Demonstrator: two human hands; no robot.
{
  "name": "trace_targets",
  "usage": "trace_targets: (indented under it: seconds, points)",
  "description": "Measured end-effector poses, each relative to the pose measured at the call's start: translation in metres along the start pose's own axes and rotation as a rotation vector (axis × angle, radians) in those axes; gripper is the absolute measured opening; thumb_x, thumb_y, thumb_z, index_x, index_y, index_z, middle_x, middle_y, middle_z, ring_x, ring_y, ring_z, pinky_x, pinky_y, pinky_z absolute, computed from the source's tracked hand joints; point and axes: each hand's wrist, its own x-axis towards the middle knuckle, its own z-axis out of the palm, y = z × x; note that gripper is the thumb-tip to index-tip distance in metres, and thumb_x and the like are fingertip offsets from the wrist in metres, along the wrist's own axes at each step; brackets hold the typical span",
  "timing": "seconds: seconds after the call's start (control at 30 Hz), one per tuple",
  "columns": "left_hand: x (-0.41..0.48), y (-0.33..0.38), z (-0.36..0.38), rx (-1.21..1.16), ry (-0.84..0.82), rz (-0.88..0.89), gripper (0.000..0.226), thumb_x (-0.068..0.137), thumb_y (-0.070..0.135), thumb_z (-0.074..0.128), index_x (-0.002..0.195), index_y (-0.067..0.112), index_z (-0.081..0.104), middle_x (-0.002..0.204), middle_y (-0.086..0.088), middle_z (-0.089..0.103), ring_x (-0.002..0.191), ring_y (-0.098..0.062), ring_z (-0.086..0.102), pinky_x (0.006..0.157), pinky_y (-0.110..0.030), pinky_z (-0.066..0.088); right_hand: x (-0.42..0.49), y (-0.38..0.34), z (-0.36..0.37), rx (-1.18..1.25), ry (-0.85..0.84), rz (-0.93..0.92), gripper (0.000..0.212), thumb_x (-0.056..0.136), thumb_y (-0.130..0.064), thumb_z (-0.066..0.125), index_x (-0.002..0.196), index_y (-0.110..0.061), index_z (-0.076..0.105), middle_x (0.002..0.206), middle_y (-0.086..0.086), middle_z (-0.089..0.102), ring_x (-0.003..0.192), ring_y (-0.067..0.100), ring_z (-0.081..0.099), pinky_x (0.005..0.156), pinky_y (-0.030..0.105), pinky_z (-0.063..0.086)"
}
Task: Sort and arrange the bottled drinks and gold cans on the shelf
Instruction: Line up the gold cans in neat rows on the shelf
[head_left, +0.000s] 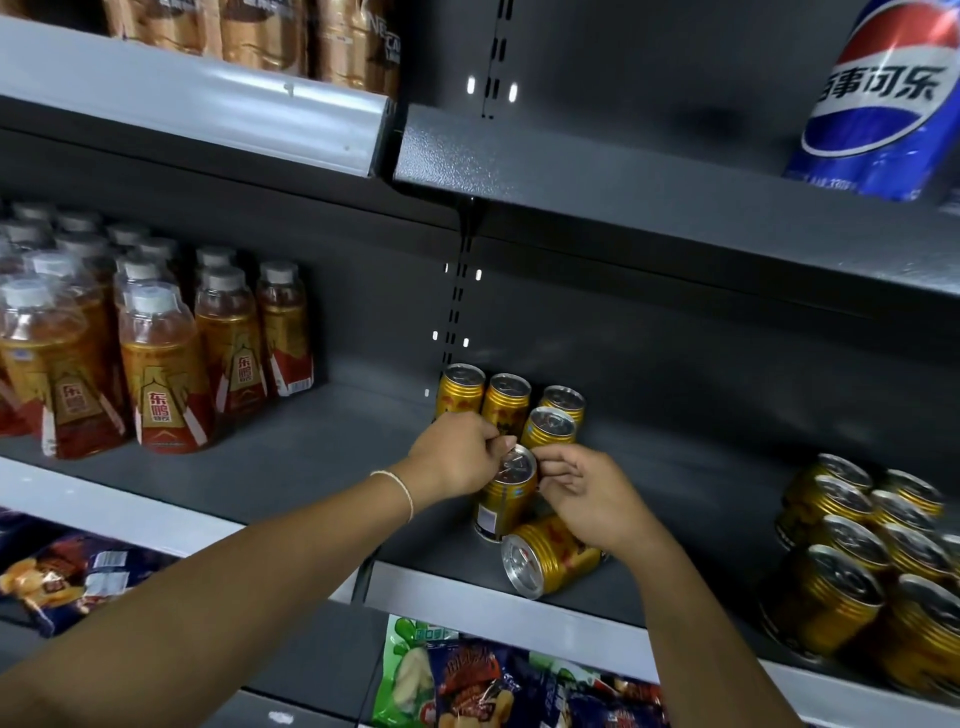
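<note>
On the middle shelf (291, 457) an upright gold can (503, 499) stands in front of several other upright gold cans (506, 402). My left hand (457, 452) pinches its top rim from the left. My right hand (587, 499) holds the same rim from the right with curled fingers. Below my right hand, a gold can on its side (545, 556) lies near the shelf's front edge. Bottled amber drinks (156, 353) with white caps stand in rows at the left. More gold cans (862, 561) are grouped at the right.
A blue cola can (883, 104) stands on the upper shelf at the right; brown packaged drinks (260, 36) sit at the upper left. Snack bags (493, 686) fill the shelf below. Bare shelf lies between the bottles and the middle cans.
</note>
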Motion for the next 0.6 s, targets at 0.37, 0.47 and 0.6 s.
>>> trace_targets:
  seconds: [0.37, 0.47, 0.6]
  points:
    - [-0.033, 0.017, 0.005, 0.291, 0.327, 0.192, 0.034, 0.1, 0.044, 0.037, 0.091, 0.02, 0.058, 0.086, -0.002, 0.059, 0.072, -0.02, 0.058, 0.053, -0.026, 0.037, -0.023, 0.014, -0.011, 0.07, 0.182, 0.006, 0.033, 0.094, -0.002, 0.059, 0.111, -0.03, 0.065, 0.103, -0.011, 0.073, 0.1, 0.002, 0.068, 0.091, 0.022, 0.053]
    - [-0.055, 0.032, 0.001, 0.321, 0.383, 0.409, 0.036, 0.096, 0.043, 0.038, 0.089, 0.02, 0.064, 0.081, 0.0, 0.063, 0.064, -0.017, 0.059, 0.05, -0.021, 0.034, -0.029, 0.019, -0.013, 0.085, 0.192, -0.016, 0.034, 0.095, 0.002, 0.056, 0.111, -0.026, 0.066, 0.101, -0.009, 0.073, 0.097, 0.002, 0.068, 0.09, 0.02, 0.054]
    - [-0.072, 0.039, 0.013, 0.472, 0.073, 0.353, 0.052, 0.094, 0.062, 0.023, 0.078, 0.023, 0.053, 0.068, 0.001, 0.055, 0.055, -0.018, 0.051, 0.049, -0.025, 0.032, -0.034, 0.023, -0.016, 0.103, 0.193, 0.015, 0.03, 0.096, 0.001, 0.054, 0.11, -0.022, 0.066, 0.099, -0.011, 0.071, 0.096, 0.002, 0.068, 0.09, 0.02, 0.054]
